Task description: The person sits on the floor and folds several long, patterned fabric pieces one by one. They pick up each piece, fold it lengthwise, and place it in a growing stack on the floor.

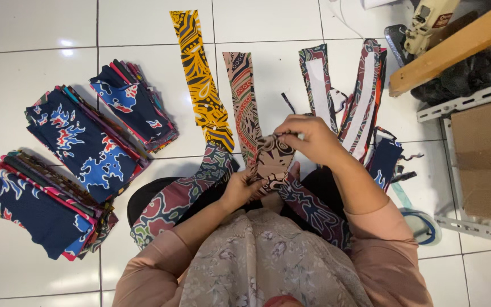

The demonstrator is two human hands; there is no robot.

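Observation:
My left hand [241,186] and my right hand [308,136] both grip a small beige and dark patterned piece of cloth [273,160] held up over my lap. The right hand pinches its top edge; the left holds its lower edge. Long patterned strips lie on the white floor beyond: a yellow and black strip [201,79], a beige and red strip [244,102], and a strip with a white backing [319,82]. A dark green and red strip [177,199] drapes over my left knee.
Three stacks of folded blue patterned cloth lie at the left [86,142], [134,105], [41,207]. More strips pile at the right [365,102]. A wooden plank [456,45], a metal rack [467,108] and a tape roll [424,224] stand at the right.

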